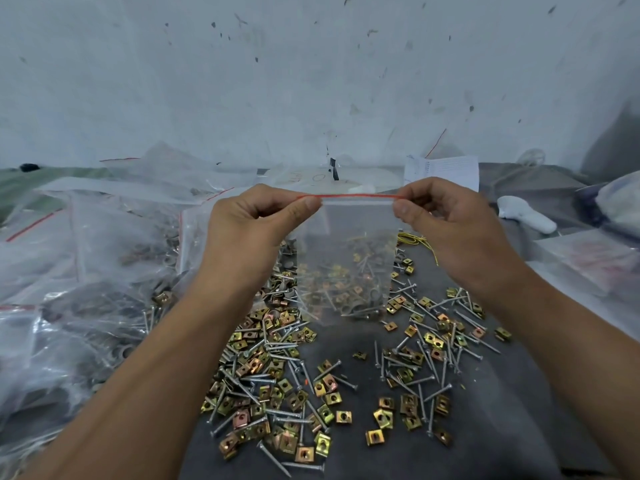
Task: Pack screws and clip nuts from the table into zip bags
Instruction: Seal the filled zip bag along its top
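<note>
I hold a small clear zip bag [346, 258] up in front of me, above the counter [485, 410]. My left hand [256, 220] pinches the left end of its red zip strip [356, 196] between thumb and forefinger; my right hand [446, 220] pinches the right end the same way. Both grips are closed on the bag's top edge.

The strip runs level, left to right, between the two grips, and the bag hangs straight down from it. Whether the mouth is sealed or parted I cannot tell; the strip reads as one thin line. The bag appears to hold some screws and clip nuts low down, though the heap behind shows through the plastic, so the count is uncertain.

The loose screws [426, 379] and clip nuts [332, 386] lie scattered on the counter below and nearer to me than the bag. Both hands are about equally distant from them.

Judgement: the coming move turns on the strip's long axis; any pull or press must follow that line.

To the left lie larger filled plastic bags [86, 254].
</note>
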`<state>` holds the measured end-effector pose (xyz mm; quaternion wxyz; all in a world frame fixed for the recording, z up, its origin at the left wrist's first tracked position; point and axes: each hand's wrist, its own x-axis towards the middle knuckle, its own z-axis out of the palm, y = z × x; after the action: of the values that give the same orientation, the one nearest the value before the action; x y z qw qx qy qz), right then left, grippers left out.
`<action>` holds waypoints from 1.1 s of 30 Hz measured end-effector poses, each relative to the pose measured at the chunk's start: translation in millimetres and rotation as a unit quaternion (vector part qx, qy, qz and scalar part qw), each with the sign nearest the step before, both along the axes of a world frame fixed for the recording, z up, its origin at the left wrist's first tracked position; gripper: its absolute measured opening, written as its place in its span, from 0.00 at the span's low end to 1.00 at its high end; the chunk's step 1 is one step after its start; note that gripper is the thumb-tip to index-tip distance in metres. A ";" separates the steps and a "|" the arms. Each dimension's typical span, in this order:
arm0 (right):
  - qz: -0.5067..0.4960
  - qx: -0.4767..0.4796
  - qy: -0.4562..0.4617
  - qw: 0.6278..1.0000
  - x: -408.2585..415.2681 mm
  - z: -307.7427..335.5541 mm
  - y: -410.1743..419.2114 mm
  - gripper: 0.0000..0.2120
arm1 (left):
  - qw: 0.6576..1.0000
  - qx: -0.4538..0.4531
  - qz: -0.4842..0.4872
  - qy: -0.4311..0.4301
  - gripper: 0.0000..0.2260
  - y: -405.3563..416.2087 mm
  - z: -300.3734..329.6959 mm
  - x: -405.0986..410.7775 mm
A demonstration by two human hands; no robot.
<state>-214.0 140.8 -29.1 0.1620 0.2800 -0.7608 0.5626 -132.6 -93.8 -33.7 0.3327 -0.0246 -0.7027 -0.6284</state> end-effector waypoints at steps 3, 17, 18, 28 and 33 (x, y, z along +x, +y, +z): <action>0.000 0.011 0.002 1.000 3.6 1.6 -2.0 0.04 | 1.000 0.015 0.001 -0.006 0.05 0.1 0.3 -0.7; 0.042 0.078 0.095 0.991 36.9 8.9 -17.3 0.06 | 0.999 -0.038 -0.038 -0.009 0.03 17.2 -4.5 -3.8; 0.039 0.076 0.097 0.992 38.0 8.6 -18.4 0.06 | 0.998 -0.040 -0.041 -0.010 0.03 16.9 -5.3 -4.0; 0.036 0.045 0.059 0.997 41.1 7.2 -24.1 0.05 | 0.996 -0.059 -0.067 -0.029 0.06 19.2 -5.1 -0.9; 0.036 0.046 0.058 0.997 42.2 9.1 -24.5 0.04 | 0.997 -0.037 -0.073 -0.014 0.07 19.0 -2.7 2.5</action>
<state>-171.8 116.3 -20.0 0.1729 0.3466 -0.7644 0.5154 -130.1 -74.8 -36.5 0.2748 -0.0789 -0.7264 -0.6249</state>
